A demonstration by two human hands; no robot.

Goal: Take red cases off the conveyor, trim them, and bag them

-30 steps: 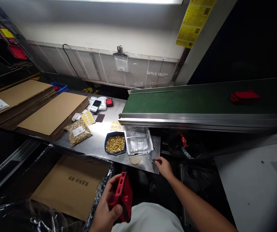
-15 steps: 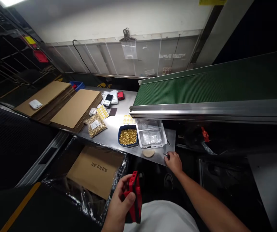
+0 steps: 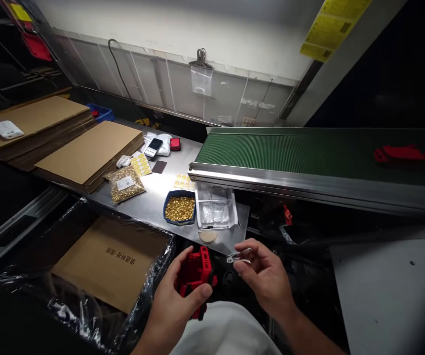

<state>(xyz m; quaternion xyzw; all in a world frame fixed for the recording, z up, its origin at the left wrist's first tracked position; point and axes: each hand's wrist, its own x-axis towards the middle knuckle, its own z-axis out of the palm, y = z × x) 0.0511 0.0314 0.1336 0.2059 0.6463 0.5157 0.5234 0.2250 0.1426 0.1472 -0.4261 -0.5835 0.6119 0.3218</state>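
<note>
My left hand (image 3: 175, 296) grips a red and black plastic housing (image 3: 202, 268) low in front of my body, thumb across its near side. My right hand (image 3: 266, 273), just to the right of it, pinches a small silver nail clipper (image 3: 239, 256) between thumb and fingers. The clipper's tip points left at the housing, and a gap separates them. Beyond my hands, on the metal table (image 3: 153, 209), stand a blue bin (image 3: 166, 209) of small brass-coloured pieces and a white tray (image 3: 235, 217) with clear plastic bags.
A green conveyor belt (image 3: 256, 153) runs along the right, carrying a red part (image 3: 399, 154). At left lie flat cardboard stacks (image 3: 90, 150) and a bag of brass-coloured pieces (image 3: 126, 185). Below them sits a plastic-lined box with cardboard (image 3: 112, 266) inside.
My right hand has lifted the nail clipper from the table corner and brought it close to the housing. My left hand has turned the housing so its hollow side shows. The view has shifted.
</note>
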